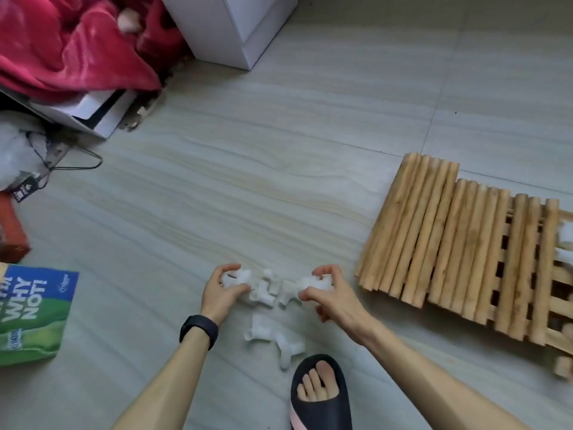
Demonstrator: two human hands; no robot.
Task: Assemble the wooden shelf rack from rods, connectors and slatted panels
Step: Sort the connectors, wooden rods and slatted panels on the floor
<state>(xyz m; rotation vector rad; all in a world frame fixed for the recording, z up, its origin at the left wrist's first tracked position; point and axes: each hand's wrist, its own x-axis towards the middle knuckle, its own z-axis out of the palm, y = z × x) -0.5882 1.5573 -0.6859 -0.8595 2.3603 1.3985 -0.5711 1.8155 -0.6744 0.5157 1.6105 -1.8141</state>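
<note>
Gripping one chunky white plastic piece apiece, the hands hover low over the pale, streaked floor tiles (279, 181). The left hand (223, 288), a black wristband (200, 330) behind it, curls fingers and thumb round the left connector (238, 276). The right hand (333, 293) pinches the right connector (310, 282) between thumb and bent fingertips. Between them lie the loose connectors (266, 288), stubby socketed tubes with a smooth matte finish, and the nearer connectors (273, 336) rest just ahead of a dark open-toed slipper (322, 395). Well to the right, the round rods (434, 231), light grainy wood, lie side by side on top of the slatted panels (527, 274), whose flat strips show dark gaps. At the left edge lies a glossy green-and-blue bag (31, 311). A plush red blanket (77, 51) is bunched beside a white cabinet (235, 26).
</note>
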